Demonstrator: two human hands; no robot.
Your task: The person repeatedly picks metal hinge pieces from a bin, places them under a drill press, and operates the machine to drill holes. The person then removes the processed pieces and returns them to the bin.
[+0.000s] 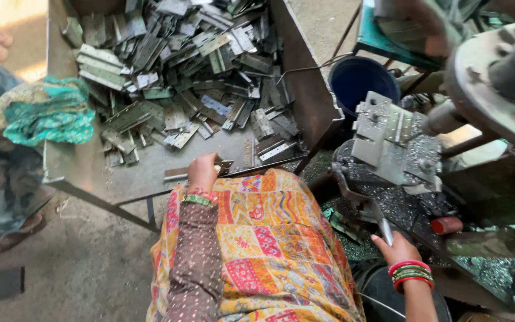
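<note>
Left hand pinches one metal hinge plate at the tray front edge. Right hand grips one press lever; plates piled uncountably behind.

The metal plates heaped just beyond the left hand's fingers are dull grey and silver. Below those fingers lies patchwork cloth in yellow, orange, red and pink with zigzags; the sleeve is brown with pale dots. Red and green bangles ring the right wrist. Farther off sits a blue bucket.
</note>
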